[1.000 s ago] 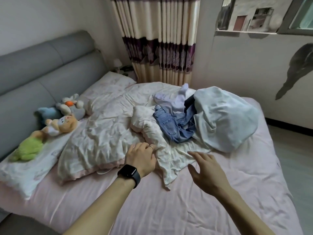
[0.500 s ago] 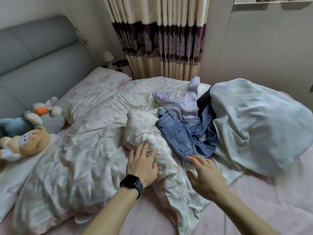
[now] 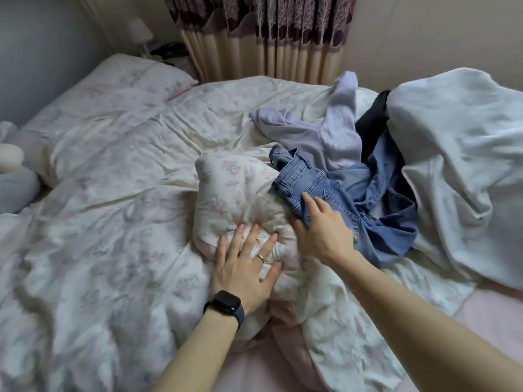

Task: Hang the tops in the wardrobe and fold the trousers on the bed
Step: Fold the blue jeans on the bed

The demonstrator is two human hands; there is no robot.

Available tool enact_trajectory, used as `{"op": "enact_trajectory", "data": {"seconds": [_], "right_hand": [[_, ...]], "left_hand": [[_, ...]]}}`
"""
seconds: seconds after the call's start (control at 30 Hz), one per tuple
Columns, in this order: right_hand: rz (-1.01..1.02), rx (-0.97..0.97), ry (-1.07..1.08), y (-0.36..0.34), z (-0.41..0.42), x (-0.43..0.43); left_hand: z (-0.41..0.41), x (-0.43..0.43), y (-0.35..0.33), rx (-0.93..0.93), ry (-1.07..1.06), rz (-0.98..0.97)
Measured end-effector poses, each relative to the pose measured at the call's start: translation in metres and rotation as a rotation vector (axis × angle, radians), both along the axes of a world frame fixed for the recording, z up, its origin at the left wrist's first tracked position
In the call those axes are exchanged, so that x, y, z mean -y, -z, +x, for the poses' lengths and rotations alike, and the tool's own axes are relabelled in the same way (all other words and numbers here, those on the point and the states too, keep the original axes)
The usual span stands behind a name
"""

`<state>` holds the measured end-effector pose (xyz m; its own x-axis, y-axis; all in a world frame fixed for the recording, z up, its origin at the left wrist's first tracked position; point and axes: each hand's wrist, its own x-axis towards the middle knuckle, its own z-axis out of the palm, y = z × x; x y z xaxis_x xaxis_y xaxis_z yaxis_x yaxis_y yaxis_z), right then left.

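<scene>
Head view: one pair of light blue jeans (image 3: 308, 182) lies crumpled on the bed, right of centre, waistband and belt loops facing up, the upper part resting against a bunched fold of the floral quilt (image 3: 113, 199). More blue denim is heaped just right of it; whether that is the same garment cannot be told. One lilac ribbed top (image 3: 328, 137) lies behind the jeans and touches them, with one sleeve standing up. One dark garment (image 3: 373, 120) is wedged between the top and a pale blanket (image 3: 458, 165), which is piled at the right and overlaps the denim's far edge. Two hands are in view. The left hand (image 3: 243, 267), with a ring (image 3: 261, 257) and a black watch (image 3: 226, 306), presses flat on the quilt fold, fingers spread and straight, grasping nothing. The right hand (image 3: 322, 224) reaches over the fold, fingers extended and released, the forefinger tip touching the jeans near a pocket. Also noted: one pillow (image 3: 135, 77) at the far left, a patterned curtain (image 3: 268, 38) behind the bed, a pink sheet (image 3: 495, 329) at the lower right.
</scene>
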<state>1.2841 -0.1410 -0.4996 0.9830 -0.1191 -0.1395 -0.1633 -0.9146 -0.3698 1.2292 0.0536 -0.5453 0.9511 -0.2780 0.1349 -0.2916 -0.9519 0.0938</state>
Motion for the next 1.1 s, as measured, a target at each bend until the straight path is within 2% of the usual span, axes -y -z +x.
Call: {"op": "enact_trajectory", "data": {"seconds": [0.07, 0.17, 0.3, 0.37, 0.43, 0.53, 0.67, 0.77, 0.9, 1.0, 1.1], "right_hand": [[0.01, 0.049, 0.028, 0.012, 0.001, -0.001], [0.222, 0.104, 0.123, 0.014, -0.004, 0.004], [0.501, 0.176, 0.296, -0.025, -0.044, 0.031], [0.53, 0.244, 0.329, -0.053, -0.068, 0.049], [0.539, 0.303, 0.302, -0.098, -0.094, 0.068], [0.494, 0.332, 0.222, -0.169, -0.131, 0.091], [0.464, 0.432, 0.183, -0.265, -0.182, 0.13], [0.425, 0.456, 0.14, -0.313, -0.218, 0.156], [0.377, 0.487, 0.148, -0.372, -0.294, 0.19], [0.358, 0.548, 0.122, -0.4, -0.35, 0.201], [0.349, 0.531, 0.085, -0.418, -0.404, 0.212]], "left_hand": [[0.0, 0.002, 0.003, -0.017, 0.001, -0.008], [0.005, 0.002, 0.004, -0.073, -0.028, 0.012], [0.006, 0.003, -0.017, -0.359, -0.044, 0.069], [0.014, -0.001, -0.044, -0.556, -0.009, 0.084], [0.019, 0.001, -0.092, -0.656, -0.013, -0.022], [0.012, 0.015, -0.167, -0.542, -0.048, -0.27], [-0.028, 0.055, -0.273, -0.229, 0.133, -0.319], [-0.071, 0.086, -0.327, -0.209, 0.237, -0.311], [-0.166, 0.148, -0.396, -0.188, 0.44, -0.343], [-0.249, 0.193, -0.428, -0.153, 0.468, -0.43], [-0.313, 0.223, -0.447, 0.003, 0.421, -0.443]]}}
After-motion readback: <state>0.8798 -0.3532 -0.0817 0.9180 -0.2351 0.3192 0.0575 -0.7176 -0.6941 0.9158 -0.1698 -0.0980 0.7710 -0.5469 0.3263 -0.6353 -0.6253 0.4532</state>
